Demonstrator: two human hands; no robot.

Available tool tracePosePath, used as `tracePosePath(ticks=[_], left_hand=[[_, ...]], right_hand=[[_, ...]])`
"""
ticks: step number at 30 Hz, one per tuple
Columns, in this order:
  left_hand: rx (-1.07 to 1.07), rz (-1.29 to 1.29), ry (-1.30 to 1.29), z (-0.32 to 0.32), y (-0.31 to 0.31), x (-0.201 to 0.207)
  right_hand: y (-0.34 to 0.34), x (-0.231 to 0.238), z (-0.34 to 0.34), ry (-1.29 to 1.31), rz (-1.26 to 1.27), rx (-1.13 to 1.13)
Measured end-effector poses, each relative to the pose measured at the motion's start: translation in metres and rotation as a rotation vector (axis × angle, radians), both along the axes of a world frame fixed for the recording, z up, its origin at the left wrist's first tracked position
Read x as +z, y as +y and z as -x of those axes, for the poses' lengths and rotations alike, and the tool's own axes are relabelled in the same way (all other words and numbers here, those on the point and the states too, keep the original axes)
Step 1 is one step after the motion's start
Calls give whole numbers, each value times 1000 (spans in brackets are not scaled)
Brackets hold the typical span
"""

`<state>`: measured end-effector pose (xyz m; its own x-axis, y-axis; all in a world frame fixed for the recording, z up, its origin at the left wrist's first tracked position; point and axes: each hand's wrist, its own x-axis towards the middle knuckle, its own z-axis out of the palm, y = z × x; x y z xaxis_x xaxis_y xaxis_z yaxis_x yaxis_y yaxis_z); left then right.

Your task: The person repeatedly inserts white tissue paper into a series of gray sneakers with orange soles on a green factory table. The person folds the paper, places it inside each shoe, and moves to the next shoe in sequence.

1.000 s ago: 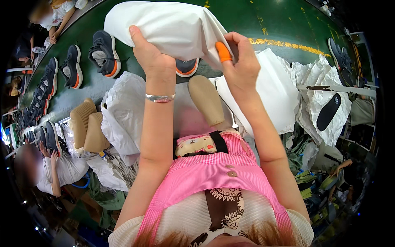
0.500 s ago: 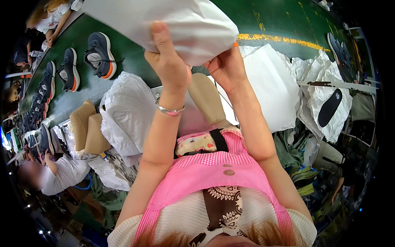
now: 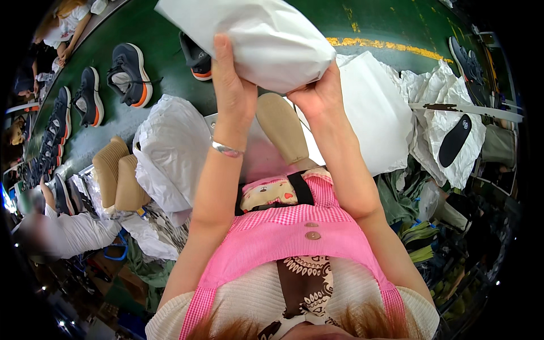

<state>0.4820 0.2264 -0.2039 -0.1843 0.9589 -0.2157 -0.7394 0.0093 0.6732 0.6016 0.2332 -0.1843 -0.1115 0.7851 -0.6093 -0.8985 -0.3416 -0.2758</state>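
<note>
Both hands hold up a white sheet of wrapping paper [image 3: 272, 42], bunched into a rounded, bulging shape. My left hand [image 3: 233, 93] is closed on its near edge, thumb on top and fingers beneath. My right hand [image 3: 322, 96] grips the right end from below, its fingertips partly hidden by the paper. Whatever lies inside is hidden. Behind the paper's left side, a dark sneaker [image 3: 198, 61] with an orange heel shows in part. Below my hands is a beige foot-shaped insert [image 3: 279, 126].
Dark sneakers [image 3: 129, 73] line the green surface [image 3: 175, 79] at left. Nearby are crumpled white paper [image 3: 170, 144] and ribbed beige inserts [image 3: 110, 175]. White sheets [image 3: 371, 113] and a black insole [image 3: 455, 140] lie at right. A person in white [image 3: 85, 235] sits at left.
The wrapped paper has shifted right and slightly down with both hands, uncovering the sneaker behind it. An orange patch beside my right hand is now out of sight.
</note>
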Motion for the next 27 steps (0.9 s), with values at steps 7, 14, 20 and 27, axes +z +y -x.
tracePosePath(ticks=[7,14,20,27], left_hand=[[111,1,-42,-11,-5,6],[97,20,-32,-2,-6,-7],[-88,66,-355,0,-2,-13],[40,101,950,38,21,-28]], right_hand=[[-20,-4,20,-8,-139,47],[-23,3,2,-1120,-673,410],[-22,-4,19,-1421,-574,314],[-15,-14,4,-1886,-516,310]])
